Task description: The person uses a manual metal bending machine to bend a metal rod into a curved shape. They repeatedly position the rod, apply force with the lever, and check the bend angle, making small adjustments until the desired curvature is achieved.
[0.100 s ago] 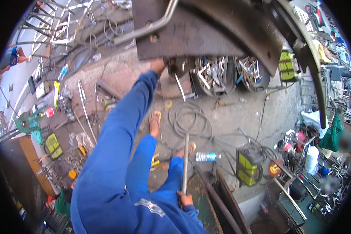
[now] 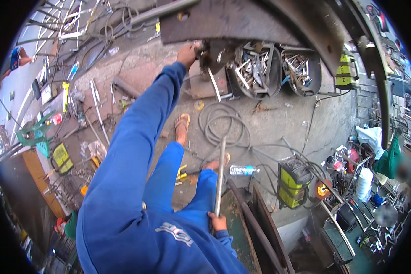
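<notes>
Head view: right hand [image 2: 218, 222] clasps tube [image 2: 221, 178], far end free; left hand [image 2: 186, 55], grip unclear, by plate edge [image 2: 214, 35].

My left arm [image 2: 132, 132] stretches up from the lower left, left hand [image 2: 186, 55] at upper centre. My right hand [image 2: 218, 222] curls closed at lower centre.

Left of the grey coil [image 2: 207, 130] runs a plain blue sleeve [image 2: 128, 125], below it a silvery rod [image 2: 221, 176] and a blue jacket [image 2: 132, 237] with a white print [image 2: 175, 232], above it a dark brown plate [image 2: 205, 27], and to its lower right a clear bottle [image 2: 236, 170] with a blue label [image 2: 248, 170] and a yellow-green-and-black box [image 2: 291, 185].
</notes>
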